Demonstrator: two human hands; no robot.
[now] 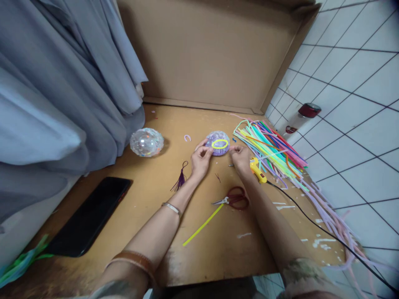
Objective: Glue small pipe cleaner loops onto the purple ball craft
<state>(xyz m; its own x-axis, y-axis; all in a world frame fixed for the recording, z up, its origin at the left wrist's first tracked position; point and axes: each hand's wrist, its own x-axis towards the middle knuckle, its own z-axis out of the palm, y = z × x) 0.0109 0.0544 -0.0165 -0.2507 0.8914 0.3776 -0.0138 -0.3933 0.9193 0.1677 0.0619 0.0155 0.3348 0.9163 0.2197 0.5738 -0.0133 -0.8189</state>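
A round, clear-and-purple ornament is gripped at its left side by my left hand. On its front sits a yellow pipe-cleaner ring. Just right of the ornament, my right hand is closed in a pinch; whatever is between its fingertips is too small to make out. Beneath my right wrist lies a yellow glue gun. Red-handled scissors rest between my forearms, their blades over one end of a straight yellow pipe cleaner. A purple tassel is left of my left hand.
A clear faceted ball stands at the left near a grey curtain. A black phone lies at front left. Many-coloured pipe cleaners and a red-lidded bottle are along the tiled wall. The glue gun's cord crosses the right side.
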